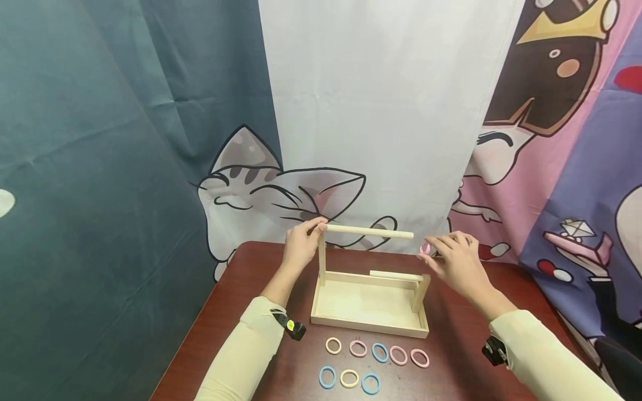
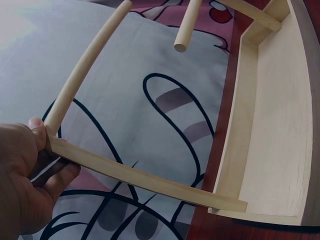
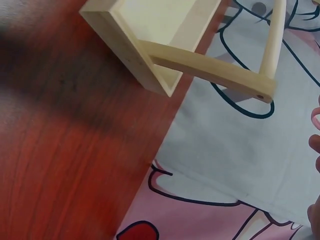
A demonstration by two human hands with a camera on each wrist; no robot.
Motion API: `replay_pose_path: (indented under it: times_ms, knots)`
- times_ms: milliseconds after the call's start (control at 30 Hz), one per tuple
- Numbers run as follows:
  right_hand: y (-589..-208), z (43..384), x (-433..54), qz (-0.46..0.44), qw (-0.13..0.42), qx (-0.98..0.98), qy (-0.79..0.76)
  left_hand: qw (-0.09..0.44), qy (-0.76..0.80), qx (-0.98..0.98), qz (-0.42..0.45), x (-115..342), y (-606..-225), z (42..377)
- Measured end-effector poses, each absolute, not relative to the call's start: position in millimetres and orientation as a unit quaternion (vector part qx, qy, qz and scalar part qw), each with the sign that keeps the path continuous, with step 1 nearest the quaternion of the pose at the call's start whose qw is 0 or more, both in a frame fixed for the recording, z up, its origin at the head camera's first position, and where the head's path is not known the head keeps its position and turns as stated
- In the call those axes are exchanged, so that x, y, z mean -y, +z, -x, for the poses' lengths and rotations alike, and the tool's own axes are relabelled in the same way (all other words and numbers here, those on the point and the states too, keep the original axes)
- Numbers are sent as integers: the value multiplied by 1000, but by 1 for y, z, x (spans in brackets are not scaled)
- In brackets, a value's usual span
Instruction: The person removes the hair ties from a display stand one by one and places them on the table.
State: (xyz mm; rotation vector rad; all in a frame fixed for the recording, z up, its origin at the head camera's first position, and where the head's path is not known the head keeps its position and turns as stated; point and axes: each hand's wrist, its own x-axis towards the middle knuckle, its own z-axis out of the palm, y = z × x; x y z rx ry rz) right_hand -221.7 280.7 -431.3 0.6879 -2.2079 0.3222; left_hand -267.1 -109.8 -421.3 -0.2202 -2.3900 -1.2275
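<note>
My left hand (image 1: pixel 302 245) pinches the top corner of a wooden stand (image 1: pixel 368 328), where the tall post (image 2: pixel 125 172) meets the upper rod (image 1: pixel 371 230). In the left wrist view, thumb and fingers curl around that corner. To the right of the upper rod's free end, my right hand (image 1: pixel 458 259) pinches a pink ring (image 1: pixel 425 248) between thumb and fingers, apart from the rod. Only the ring's edge and some fingertips (image 3: pixel 315 143) show in the right wrist view. A short post (image 1: pixel 420 293) on the stand's right bears a lower rod (image 1: pixel 396 275).
In front of the stand, several rings lie flat in two rows on the dark red table (image 1: pixel 281 362), among them a yellow ring (image 1: pixel 333 353), a blue ring (image 1: pixel 327 385) and a pink ring (image 1: pixel 419 366). A printed curtain (image 1: pixel 381 111) hangs behind the table.
</note>
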Motion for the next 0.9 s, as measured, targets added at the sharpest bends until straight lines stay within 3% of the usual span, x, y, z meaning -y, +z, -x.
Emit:
replay_pose_path:
  times_ms: [900]
  knots:
    - [-465,165,-248,-354,381,844,131,230,-444,861,89,111,-422,267]
